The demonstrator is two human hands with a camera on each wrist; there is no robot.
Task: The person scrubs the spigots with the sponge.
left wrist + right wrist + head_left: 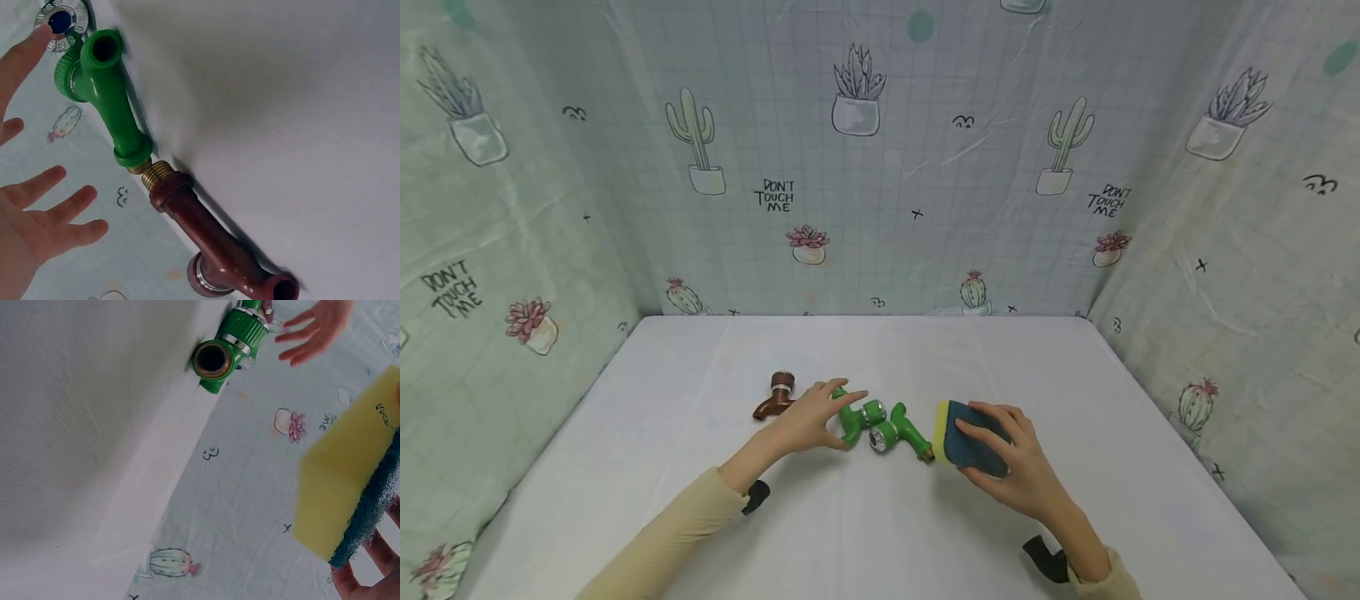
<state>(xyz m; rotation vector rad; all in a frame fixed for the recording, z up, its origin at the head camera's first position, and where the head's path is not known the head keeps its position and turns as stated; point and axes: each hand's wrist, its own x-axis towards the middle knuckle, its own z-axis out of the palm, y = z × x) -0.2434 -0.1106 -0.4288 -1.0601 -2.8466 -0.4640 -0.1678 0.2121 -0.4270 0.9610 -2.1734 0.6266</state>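
My right hand [1018, 467] grips a sponge [972, 440] with a yellow foam side and a dark blue-green scouring side. In the right wrist view the sponge [350, 469] is held by its edges, tilted, above the tabletop. My left hand [808, 421] has its fingers spread, reaching over one green faucet [853, 421]. Its fingers overlap that faucet in the head view. A second green faucet [910, 433] lies between the hands, its brass-coloured end toward the sponge. Left of them lies a brown faucet [775, 398], partly behind the left hand; its threaded brass end [159, 175] shows in the left wrist view.
All the faucets lie on a white-covered table [865, 533]. Pale cloth [895, 167] printed with potted cacti rises behind the table and along both sides. Dark straps [1047, 560] sit at the wrists, by the cuffs of the light sleeves [670, 529].
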